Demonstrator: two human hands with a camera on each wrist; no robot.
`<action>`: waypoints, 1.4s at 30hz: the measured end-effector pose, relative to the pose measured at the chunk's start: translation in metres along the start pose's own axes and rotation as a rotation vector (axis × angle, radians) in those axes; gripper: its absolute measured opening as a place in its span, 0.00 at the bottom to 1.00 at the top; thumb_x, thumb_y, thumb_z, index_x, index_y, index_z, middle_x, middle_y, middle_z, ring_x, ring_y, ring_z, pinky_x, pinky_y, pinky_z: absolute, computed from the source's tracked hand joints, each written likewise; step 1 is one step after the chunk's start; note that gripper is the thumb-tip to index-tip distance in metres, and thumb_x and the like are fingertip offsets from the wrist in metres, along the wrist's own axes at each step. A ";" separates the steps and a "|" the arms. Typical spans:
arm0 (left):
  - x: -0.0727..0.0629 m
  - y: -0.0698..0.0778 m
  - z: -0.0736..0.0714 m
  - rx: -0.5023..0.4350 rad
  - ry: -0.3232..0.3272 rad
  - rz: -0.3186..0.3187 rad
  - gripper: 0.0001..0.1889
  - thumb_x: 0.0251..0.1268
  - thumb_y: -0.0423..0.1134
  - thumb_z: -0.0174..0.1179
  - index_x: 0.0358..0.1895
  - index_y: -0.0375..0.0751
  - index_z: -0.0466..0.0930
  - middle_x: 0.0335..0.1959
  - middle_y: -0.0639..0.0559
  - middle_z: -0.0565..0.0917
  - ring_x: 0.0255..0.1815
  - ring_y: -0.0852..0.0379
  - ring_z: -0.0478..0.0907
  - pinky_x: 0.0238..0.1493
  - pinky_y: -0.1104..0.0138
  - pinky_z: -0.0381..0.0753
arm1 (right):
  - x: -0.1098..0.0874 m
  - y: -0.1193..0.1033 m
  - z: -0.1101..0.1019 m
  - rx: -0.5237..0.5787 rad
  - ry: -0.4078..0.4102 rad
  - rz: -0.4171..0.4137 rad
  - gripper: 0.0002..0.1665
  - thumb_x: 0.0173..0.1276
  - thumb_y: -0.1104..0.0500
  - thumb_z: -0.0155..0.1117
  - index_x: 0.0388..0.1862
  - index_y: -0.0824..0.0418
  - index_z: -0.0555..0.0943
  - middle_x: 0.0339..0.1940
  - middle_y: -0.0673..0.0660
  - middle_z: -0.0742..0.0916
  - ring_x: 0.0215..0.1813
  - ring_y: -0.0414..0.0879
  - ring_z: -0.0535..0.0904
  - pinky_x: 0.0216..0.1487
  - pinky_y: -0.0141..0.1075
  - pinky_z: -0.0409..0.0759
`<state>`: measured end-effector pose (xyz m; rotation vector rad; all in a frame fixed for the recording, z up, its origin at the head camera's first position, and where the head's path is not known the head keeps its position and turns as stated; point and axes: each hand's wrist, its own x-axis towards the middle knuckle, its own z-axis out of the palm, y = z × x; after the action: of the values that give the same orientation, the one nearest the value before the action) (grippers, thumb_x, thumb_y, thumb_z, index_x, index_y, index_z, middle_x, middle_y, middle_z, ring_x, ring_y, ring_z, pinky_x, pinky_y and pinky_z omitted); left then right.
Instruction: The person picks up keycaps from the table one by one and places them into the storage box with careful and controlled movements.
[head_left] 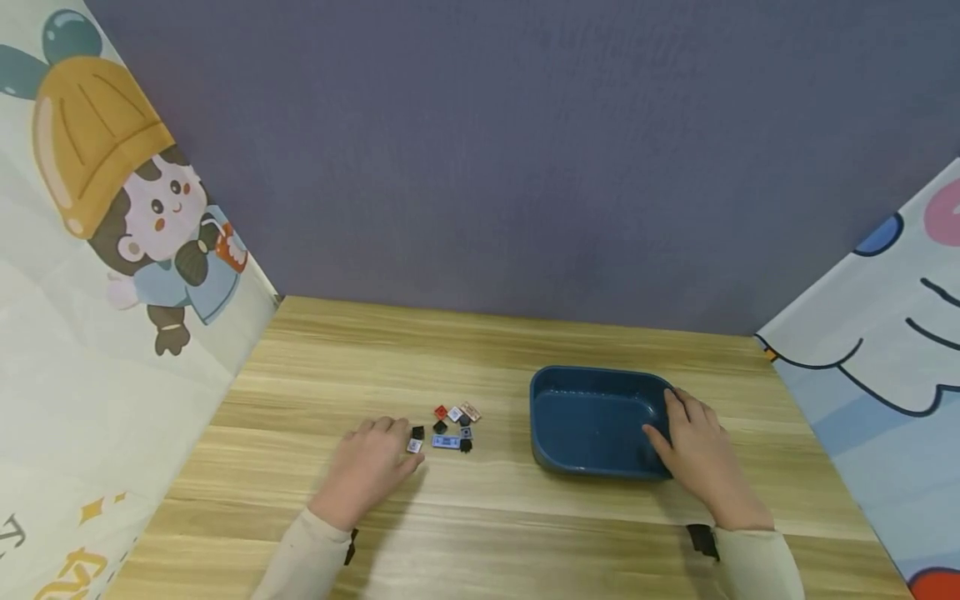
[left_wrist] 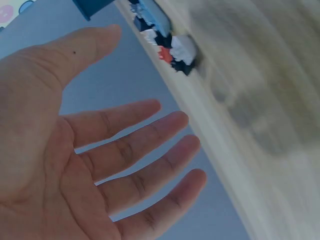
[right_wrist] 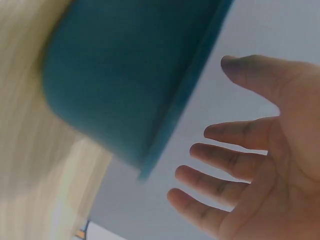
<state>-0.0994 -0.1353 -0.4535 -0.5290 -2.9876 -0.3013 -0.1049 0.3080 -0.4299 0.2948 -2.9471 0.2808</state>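
My left hand (head_left: 366,467) hovers just left of a cluster of small keycap-like pieces, its fingers spread and relaxed in the left wrist view. Nearest to it lie a black piece (head_left: 417,432) and a white one (head_left: 414,447). Beside them are a red piece (head_left: 441,412), a wide blue one (head_left: 446,442) and several black, white and brownish ones. My right hand (head_left: 697,446) is at the right end of a dark blue rectangular bin (head_left: 600,472). In the right wrist view its straight fingers stand apart from the bin's rim, and the palm holds nothing.
The light wood-grain table (head_left: 480,533) ends at a grey-blue wall panel (head_left: 480,167) at the back. A white sheet with a cartoon figure (head_left: 168,208) hangs at the left, and another printed sheet (head_left: 885,358) at the right.
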 end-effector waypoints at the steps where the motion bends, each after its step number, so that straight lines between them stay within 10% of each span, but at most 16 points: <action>1: 0.000 -0.001 0.001 -0.003 0.001 0.000 0.25 0.59 0.53 0.71 0.49 0.35 0.83 0.44 0.38 0.85 0.42 0.40 0.82 0.40 0.48 0.84 | 0.000 0.003 0.001 0.012 -0.002 0.009 0.41 0.70 0.57 0.67 0.68 0.83 0.62 0.65 0.83 0.67 0.62 0.80 0.63 0.55 0.72 0.67; 18: 0.005 -0.009 0.016 -0.032 0.014 0.016 0.14 0.51 0.35 0.76 0.40 0.37 0.85 0.32 0.44 0.84 0.27 0.52 0.79 0.25 0.61 0.82 | -0.004 0.029 0.018 0.031 0.047 0.023 0.24 0.61 0.80 0.53 0.57 0.90 0.67 0.50 0.85 0.73 0.48 0.79 0.74 0.47 0.64 0.75; 42: 0.010 -0.010 0.021 -0.054 0.037 0.027 0.08 0.55 0.40 0.74 0.34 0.42 0.86 0.30 0.50 0.82 0.28 0.56 0.76 0.28 0.64 0.81 | -0.004 0.030 0.020 0.042 0.039 0.029 0.24 0.63 0.79 0.53 0.58 0.90 0.66 0.49 0.84 0.74 0.47 0.77 0.75 0.45 0.63 0.77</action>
<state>-0.1131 -0.1367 -0.4744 -0.5615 -2.9417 -0.3866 -0.1100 0.3342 -0.4547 0.2493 -2.9124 0.3484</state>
